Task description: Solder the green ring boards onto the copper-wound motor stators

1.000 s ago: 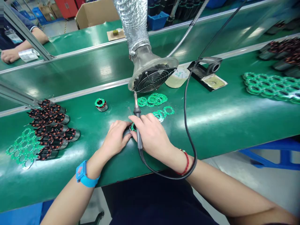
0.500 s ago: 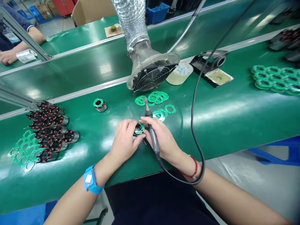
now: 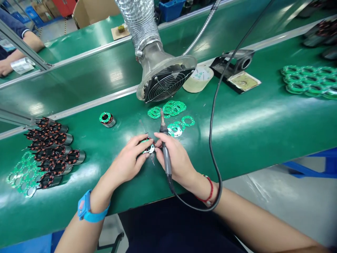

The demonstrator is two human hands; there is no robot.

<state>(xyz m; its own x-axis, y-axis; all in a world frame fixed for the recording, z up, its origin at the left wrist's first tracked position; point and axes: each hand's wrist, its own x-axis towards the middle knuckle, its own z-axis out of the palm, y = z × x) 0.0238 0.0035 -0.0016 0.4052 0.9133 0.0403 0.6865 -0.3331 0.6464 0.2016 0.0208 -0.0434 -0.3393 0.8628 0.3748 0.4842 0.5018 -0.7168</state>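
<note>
My left hand (image 3: 129, 160) and my right hand (image 3: 175, 160) meet over a small motor stator with a green ring board (image 3: 148, 147) on the green bench; both pinch it between fingertips. A soldering iron (image 3: 164, 147) lies across my right hand, tip pointing away, and its black cable (image 3: 213, 140) loops off to the right. Loose green ring boards (image 3: 171, 112) lie just beyond my hands. One more stator (image 3: 107, 119) stands alone to the left. A blue wrist strap (image 3: 86, 211) sits on my left wrist.
A fume extractor fan on a foil hose (image 3: 164, 79) hangs over the bench (image 3: 250, 130). Behind it are a tape roll (image 3: 198, 79) and an iron stand (image 3: 237, 68). Wound stators (image 3: 51, 149) lie left, stacked ring boards (image 3: 308, 80) right. Another person's arm (image 3: 18, 49) rests far left.
The stator's ring board has been turned or tilted between my fingers, showing a pale side now. Both hands shifted slightly left; the iron stayed across my right hand.
</note>
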